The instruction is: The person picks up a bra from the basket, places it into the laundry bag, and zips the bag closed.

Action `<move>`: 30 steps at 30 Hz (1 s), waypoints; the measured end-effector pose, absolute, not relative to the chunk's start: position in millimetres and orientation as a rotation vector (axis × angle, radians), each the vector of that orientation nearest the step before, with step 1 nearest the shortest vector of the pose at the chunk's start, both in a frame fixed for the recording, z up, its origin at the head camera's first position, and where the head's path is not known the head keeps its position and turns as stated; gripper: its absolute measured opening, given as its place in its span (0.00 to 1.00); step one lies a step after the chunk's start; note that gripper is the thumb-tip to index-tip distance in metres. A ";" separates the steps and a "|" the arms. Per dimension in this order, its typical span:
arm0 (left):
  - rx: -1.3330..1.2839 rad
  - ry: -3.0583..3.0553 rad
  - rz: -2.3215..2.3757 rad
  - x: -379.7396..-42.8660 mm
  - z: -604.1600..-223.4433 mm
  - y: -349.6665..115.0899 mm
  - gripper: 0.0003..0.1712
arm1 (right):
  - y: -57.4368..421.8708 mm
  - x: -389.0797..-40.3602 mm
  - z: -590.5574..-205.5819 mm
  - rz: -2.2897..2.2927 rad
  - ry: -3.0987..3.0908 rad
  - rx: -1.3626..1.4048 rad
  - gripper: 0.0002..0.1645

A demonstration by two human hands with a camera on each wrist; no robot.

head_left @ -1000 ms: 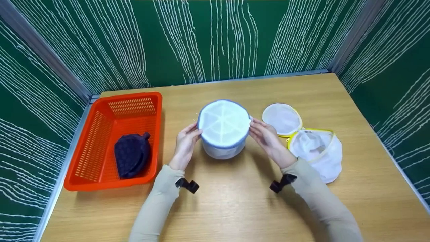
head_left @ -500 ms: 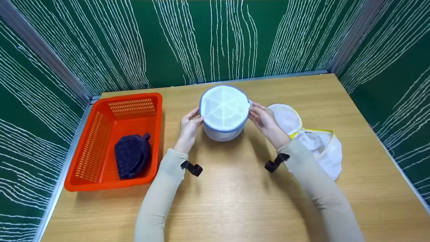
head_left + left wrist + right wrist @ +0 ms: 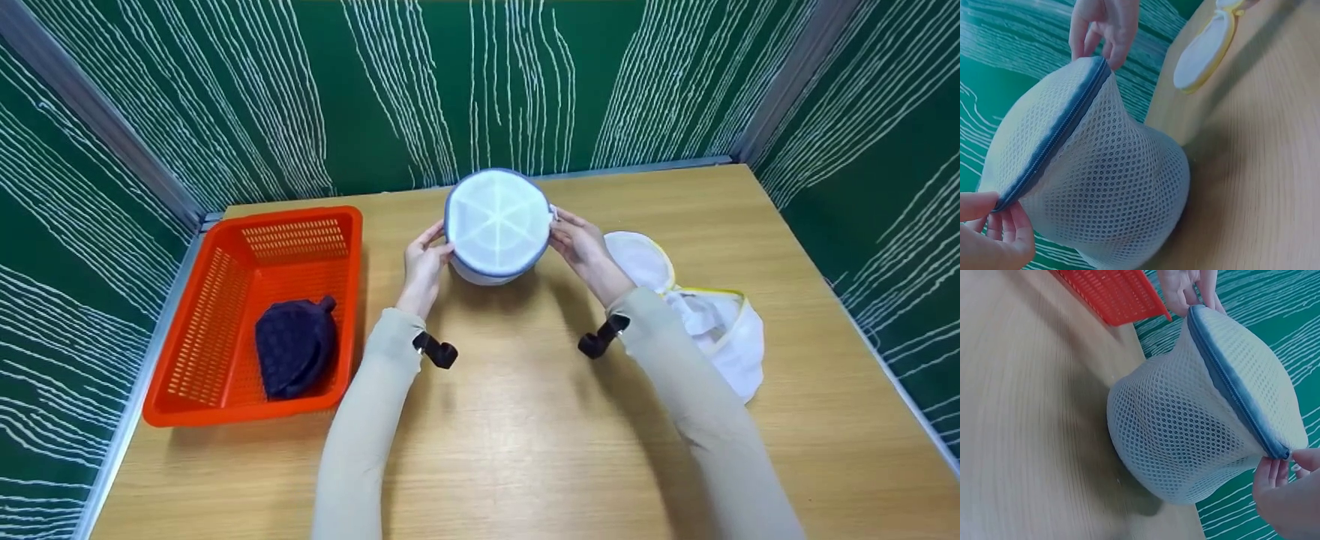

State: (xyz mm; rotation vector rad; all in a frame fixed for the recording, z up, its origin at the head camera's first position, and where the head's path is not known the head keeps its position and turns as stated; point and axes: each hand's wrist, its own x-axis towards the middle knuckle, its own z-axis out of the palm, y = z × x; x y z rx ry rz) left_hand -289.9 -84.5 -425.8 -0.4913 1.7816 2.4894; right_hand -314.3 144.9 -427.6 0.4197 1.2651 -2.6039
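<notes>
A round white mesh laundry bag [image 3: 498,222] with a blue zipped rim stands near the back of the table, its zip closed along the stretch that the wrist views show. My left hand [image 3: 424,268] pinches the rim on the left side, thumb on top and fingers beneath. On the opposite side my right hand [image 3: 583,247] pinches the rim by the zip's end. The mesh wall [image 3: 1112,174] is slightly creased in the left wrist view. In the right wrist view the zipper band [image 3: 1230,382] runs between both hands.
An orange plastic basket [image 3: 247,412] on the left holds a dark navy folded cloth item [image 3: 296,349]. To the right lies a second white bag [image 3: 739,360] with yellow trim, its round lid [image 3: 637,259] flipped open. Green walls [image 3: 495,90] border the wooden table [image 3: 510,450].
Both hands have moved the blue-rimmed laundry bag away from me toward the back edge of the table. The basket and the yellow-trimmed bag have stayed put.
</notes>
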 end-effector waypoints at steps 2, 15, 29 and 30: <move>-0.509 1.786 2.494 -293.7 -428.7 -85.2 0.25 | 144.0 -317.3 -429.2 -2.602 1.264 0.412 0.30; -0.574 1.796 2.557 -306.8 -441.8 -86.6 0.23 | 136.2 -329.6 -441.8 -2.554 1.353 0.450 0.29; -0.651 1.773 2.576 -312.4 -450.0 -85.2 0.22 | 130.1 -341.7 -450.9 -2.556 1.320 0.551 0.29; -0.649 1.782 2.567 -312.6 -450.4 -85.1 0.22 | 131.2 -346.3 -456.9 -2.561 1.307 0.555 0.29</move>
